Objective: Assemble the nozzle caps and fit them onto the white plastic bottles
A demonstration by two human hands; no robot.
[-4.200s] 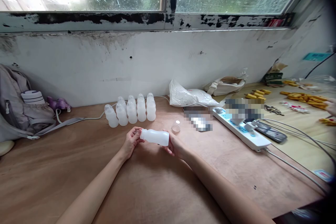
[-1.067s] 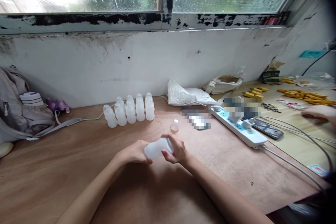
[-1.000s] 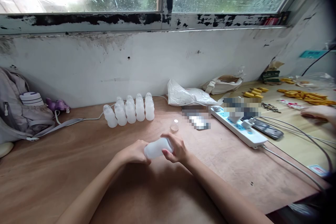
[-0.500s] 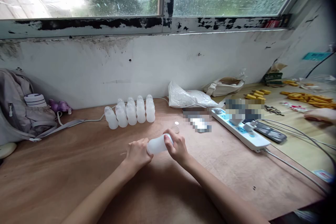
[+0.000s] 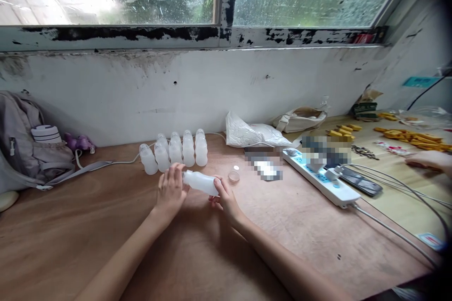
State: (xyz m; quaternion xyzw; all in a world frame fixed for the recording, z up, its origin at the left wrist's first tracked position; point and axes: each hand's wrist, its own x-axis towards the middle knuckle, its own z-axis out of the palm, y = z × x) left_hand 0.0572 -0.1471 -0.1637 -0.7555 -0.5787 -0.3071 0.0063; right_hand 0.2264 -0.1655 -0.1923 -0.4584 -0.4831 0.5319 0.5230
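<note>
A frosted white plastic bottle (image 5: 202,183) lies almost level in the air above the brown table, its narrow neck pointing left. My right hand (image 5: 226,200) is closed around the base end, thumb along the near side. My left hand (image 5: 171,187) is closed at the neck end, fingers bent over it; whether a cap is inside the fingers is hidden. Just right of the bottle, a small round clear lid (image 5: 233,177) rests on the table with a small white disc (image 5: 236,168) beside it. Behind my left hand, several similar frosted bottles (image 5: 175,150) stand upright in rows.
A white power strip (image 5: 332,188) with plugs and cables runs along the right, next to a phone (image 5: 360,181). Plastic packaging (image 5: 254,134) and a beige bag (image 5: 303,120) lie by the wall. A backpack (image 5: 31,146) sits left. Another person's hand (image 5: 429,161) shows far right near yellow pieces.
The bottle has swung round so its neck end is raised and its base end lowered. My left hand has moved up and left, its fingers less tightly wrapped. My right hand has shifted slightly down.
</note>
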